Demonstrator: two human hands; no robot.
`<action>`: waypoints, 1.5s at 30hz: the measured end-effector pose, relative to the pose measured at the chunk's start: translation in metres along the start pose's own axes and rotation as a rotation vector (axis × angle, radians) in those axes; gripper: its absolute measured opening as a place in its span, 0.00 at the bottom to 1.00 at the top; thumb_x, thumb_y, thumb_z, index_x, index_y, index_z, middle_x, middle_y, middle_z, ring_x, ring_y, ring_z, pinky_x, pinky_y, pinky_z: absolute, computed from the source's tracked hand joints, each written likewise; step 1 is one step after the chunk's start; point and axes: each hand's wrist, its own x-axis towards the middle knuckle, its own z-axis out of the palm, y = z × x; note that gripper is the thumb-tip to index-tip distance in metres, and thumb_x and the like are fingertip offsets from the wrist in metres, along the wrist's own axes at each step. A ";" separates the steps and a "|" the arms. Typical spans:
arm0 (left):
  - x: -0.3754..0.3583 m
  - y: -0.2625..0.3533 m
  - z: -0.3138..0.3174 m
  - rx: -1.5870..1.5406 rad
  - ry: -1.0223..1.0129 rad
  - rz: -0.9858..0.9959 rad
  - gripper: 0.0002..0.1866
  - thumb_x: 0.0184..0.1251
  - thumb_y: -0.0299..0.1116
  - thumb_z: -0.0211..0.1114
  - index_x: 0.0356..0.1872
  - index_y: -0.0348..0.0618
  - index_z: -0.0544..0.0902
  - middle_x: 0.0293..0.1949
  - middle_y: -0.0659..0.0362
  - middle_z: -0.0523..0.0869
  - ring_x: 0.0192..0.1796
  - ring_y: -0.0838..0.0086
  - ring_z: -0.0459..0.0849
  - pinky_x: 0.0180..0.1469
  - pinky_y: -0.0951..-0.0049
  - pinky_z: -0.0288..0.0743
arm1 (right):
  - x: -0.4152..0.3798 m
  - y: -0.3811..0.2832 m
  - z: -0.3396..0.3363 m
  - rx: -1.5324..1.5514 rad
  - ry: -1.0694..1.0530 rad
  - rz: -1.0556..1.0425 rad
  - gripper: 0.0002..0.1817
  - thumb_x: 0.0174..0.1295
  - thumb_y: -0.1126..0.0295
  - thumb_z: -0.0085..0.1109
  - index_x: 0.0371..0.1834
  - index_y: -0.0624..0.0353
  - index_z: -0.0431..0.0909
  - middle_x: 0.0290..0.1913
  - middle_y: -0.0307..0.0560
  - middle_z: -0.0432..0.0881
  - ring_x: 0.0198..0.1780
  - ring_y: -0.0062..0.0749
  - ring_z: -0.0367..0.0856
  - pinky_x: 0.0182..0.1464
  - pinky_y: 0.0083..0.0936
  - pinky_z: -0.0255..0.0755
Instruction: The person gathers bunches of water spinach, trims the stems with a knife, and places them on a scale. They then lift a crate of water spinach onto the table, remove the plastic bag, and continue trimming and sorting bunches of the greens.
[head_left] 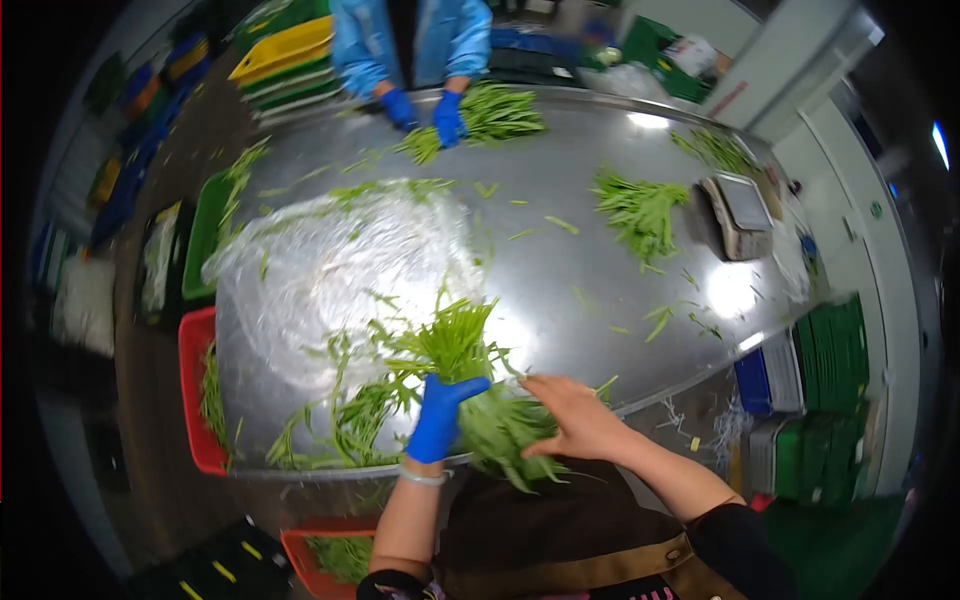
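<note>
My left hand (438, 418), in a blue glove, is wrapped round a bunch of long-stemmed leafy greens (455, 340) at the near edge of the steel table. The cut stems point away from me and the leaves hang towards my apron. On the leaf side, my bare right hand (575, 415) has its thumb and fingers spread, fingertips right at the leaves. Loose greens (365, 415) lie to the left of the bunch. Just beyond them a clear plastic sheet (340, 260) is spread on the table, with scraps on it.
Across the steel table (560, 280), a co-worker's blue-gloved hands (448, 118) are at another pile of greens (500, 112). A bunch (640, 212) lies near a scale (740, 215) at the right. Red (197, 385) and green (203, 235) crates stand along the left edge.
</note>
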 end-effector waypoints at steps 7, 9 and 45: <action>0.013 -0.031 0.067 1.628 -0.367 0.383 0.09 0.58 0.36 0.65 0.36 0.45 0.85 0.27 0.51 0.86 0.29 0.55 0.86 0.32 0.57 0.79 | -0.003 0.001 -0.043 -0.611 0.217 -0.338 0.37 0.50 0.68 0.67 0.68 0.59 0.68 0.54 0.49 0.80 0.59 0.46 0.77 0.63 0.42 0.67; 0.018 -0.057 0.090 1.722 -0.354 0.461 0.07 0.55 0.31 0.64 0.35 0.44 0.83 0.24 0.49 0.85 0.26 0.53 0.85 0.30 0.57 0.78 | -0.007 0.063 -0.038 -0.452 0.011 -0.179 0.38 0.50 0.66 0.66 0.67 0.61 0.67 0.46 0.50 0.83 0.52 0.45 0.81 0.57 0.41 0.72; 0.151 -0.221 0.215 1.203 -0.072 -0.272 0.22 0.65 0.28 0.66 0.62 0.40 0.79 0.57 0.51 0.85 0.55 0.65 0.85 0.59 0.67 0.76 | -0.033 0.739 -0.264 -0.501 0.281 0.512 0.41 0.51 0.77 0.66 0.72 0.53 0.63 0.70 0.53 0.68 0.74 0.50 0.61 0.75 0.45 0.54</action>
